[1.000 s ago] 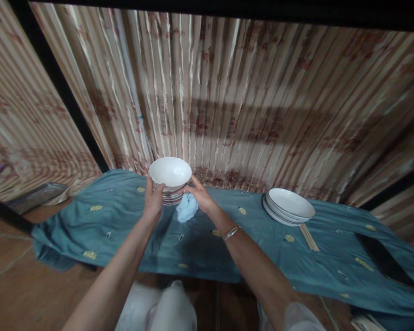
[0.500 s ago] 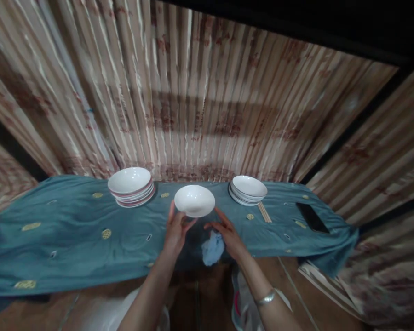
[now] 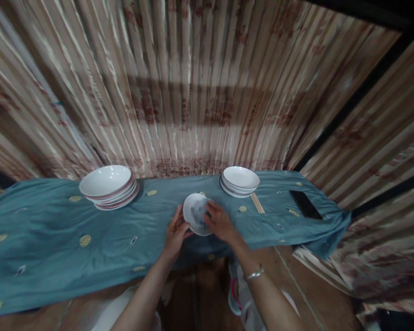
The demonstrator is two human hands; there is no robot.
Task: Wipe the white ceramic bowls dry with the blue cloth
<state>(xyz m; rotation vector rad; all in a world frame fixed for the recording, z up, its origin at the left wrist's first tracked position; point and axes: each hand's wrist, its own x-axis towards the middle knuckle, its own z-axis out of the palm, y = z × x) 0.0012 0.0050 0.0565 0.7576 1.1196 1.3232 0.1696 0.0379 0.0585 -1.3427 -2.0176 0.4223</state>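
Note:
A small white bowl point(image 3: 189, 209) is in front of me above the near part of the table, its inside tilted toward me. My left hand point(image 3: 175, 233) grips its left rim, with the thumb at the near edge and the fingers around the side. My right hand point(image 3: 221, 224) is closed on a light blue cloth point(image 3: 199, 214), pressed against the bowl's inside. The cloth is blurred and partly hidden by the fingers. A stack of large white bowls point(image 3: 106, 180) with reddish rims is to the left. Smaller white bowls point(image 3: 240, 178) are stacked to the right.
A teal patterned tablecloth point(image 3: 110, 248) covers the long table. Wooden chopsticks point(image 3: 257, 203) lie beside the right stack, and a black phone point(image 3: 305, 204) is farther right. A pleated curtain point(image 3: 179, 115) hangs behind the table.
My right hand has brought the cloth up from below the bowl into its inside. The bowl has come lower and tilted toward me. The camera view has shifted slightly.

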